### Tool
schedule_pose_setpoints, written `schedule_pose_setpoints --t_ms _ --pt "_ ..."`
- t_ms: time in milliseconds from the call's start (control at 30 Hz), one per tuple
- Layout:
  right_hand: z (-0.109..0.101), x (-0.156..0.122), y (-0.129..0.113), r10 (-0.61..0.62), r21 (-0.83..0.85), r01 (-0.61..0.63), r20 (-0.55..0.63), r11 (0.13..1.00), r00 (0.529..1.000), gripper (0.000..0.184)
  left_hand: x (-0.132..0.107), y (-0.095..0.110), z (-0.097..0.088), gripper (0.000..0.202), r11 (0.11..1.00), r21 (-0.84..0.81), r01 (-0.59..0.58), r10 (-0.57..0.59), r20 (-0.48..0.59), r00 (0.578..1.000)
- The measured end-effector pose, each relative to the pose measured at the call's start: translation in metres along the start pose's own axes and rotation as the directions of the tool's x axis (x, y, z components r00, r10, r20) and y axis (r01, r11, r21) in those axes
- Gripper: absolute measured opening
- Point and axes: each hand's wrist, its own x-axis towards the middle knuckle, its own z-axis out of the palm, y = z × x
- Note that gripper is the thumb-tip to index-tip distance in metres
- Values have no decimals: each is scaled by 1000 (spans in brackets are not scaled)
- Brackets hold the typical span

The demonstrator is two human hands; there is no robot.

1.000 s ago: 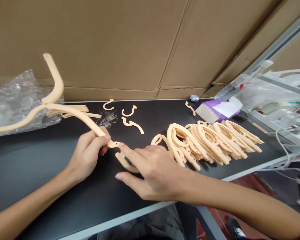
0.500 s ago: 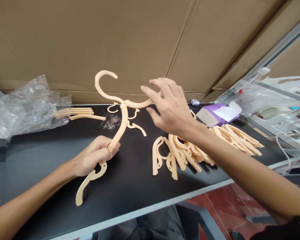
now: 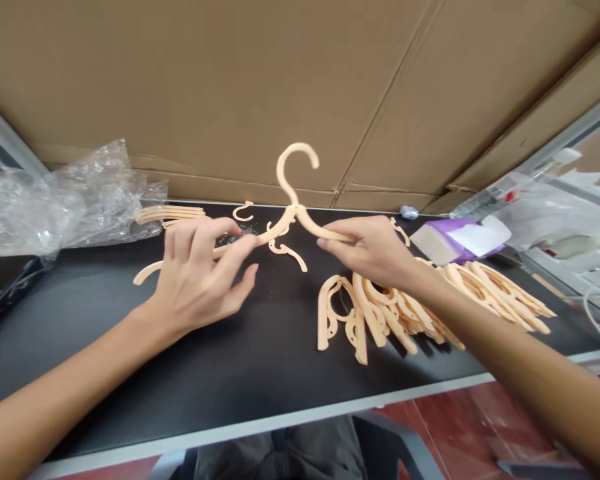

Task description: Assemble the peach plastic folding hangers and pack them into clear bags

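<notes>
A pale cream folding clothes hanger [image 3: 295,209] is held up over the desk, hook upward and both arms spread. My right hand [image 3: 367,247] is closed around its right arm. Fingers apart, my left hand [image 3: 205,273] is in front of the left arm, whose tip sticks out beyond the hand; contact is hard to make out. Behind and below the hanger lie a loose hook [image 3: 243,215] and a small curved hanger piece [image 3: 291,253]. Several folded hangers [image 3: 359,333] lie in an overlapping row under my right forearm.
Crumpled clear plastic [image 3: 95,207] lies at the left, beside a stack of cream strips [image 3: 173,212]. A purple tissue pack [image 3: 463,240] sits at the back right. Cardboard [image 3: 205,87] stands behind the black desk [image 3: 260,373]. Plastic bags [image 3: 560,207] fill the far right.
My right hand has closed on the hanger's right arm. My left hand has let go of the left arm and spread its fingers. The hanger has turned upright and its arms have opened wider.
</notes>
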Motion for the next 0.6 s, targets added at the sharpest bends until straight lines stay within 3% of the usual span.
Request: schedule_pose_setpoints --t_ms 100,167,333,600 --pt "19 -3 -20 -36 97 32 38 995 999 23 -3 16 -2 41 984 16 -176 176 -82 981" --pt "32 -4 -34 -75 155 64 64 986 995 20 -4 26 1 37 965 -14 -263 261 -76 962" --pt "51 -6 -56 -135 219 107 116 970 984 11 -7 35 12 36 977 56 -204 206 -26 978" --pt "46 -8 -52 -123 280 64 201 958 972 16 -5 29 13 23 967 -9 -255 255 89 963"
